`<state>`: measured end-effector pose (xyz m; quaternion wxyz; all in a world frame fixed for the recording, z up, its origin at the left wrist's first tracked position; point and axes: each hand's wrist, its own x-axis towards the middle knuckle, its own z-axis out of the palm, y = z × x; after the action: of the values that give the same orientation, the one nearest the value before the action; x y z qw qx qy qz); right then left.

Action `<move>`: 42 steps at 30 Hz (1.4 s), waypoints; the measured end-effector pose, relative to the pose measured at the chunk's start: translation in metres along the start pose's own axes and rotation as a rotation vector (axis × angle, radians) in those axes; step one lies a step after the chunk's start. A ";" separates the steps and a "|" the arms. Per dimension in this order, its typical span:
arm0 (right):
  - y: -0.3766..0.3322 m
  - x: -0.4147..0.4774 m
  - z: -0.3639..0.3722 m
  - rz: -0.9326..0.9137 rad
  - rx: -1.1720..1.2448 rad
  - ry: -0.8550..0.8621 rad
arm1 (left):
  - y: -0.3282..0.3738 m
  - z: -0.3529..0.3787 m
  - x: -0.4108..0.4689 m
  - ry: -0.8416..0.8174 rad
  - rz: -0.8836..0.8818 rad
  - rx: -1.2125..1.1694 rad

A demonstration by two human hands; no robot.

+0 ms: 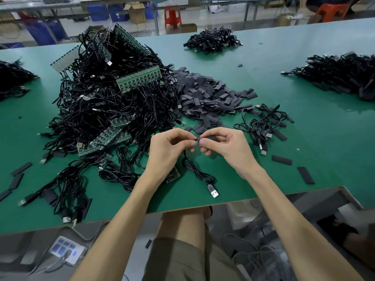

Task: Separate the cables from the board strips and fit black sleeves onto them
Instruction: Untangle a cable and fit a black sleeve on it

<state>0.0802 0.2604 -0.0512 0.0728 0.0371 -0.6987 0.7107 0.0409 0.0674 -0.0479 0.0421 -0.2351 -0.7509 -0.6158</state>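
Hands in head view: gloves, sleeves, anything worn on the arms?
Nothing worn. Left hand and right hand are bare: no gloves, rings or finger cots. Left arm and right arm are uncovered to the frame edge, with no sleeves, watch or wrist strap. Olive shorts below.

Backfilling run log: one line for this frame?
left hand pinches cable | right hand pinches black sleeve | sleeve at cable end
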 end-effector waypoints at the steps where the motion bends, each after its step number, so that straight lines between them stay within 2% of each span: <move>1: 0.000 0.000 -0.001 -0.005 0.012 0.003 | 0.000 0.001 0.000 0.002 0.007 0.009; 13: -0.002 -0.001 0.000 -0.014 0.032 -0.043 | 0.000 0.004 -0.002 -0.010 0.072 0.067; 21: -0.003 -0.002 0.000 -0.003 0.017 -0.035 | 0.001 0.003 -0.001 -0.012 -0.014 -0.015; 42: -0.002 -0.002 0.000 -0.014 -0.012 -0.053 | 0.006 0.002 -0.003 -0.013 -0.039 -0.024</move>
<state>0.0827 0.2602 -0.0494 0.0593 0.0604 -0.7044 0.7047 0.0462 0.0697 -0.0440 0.0223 -0.2247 -0.7480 -0.6241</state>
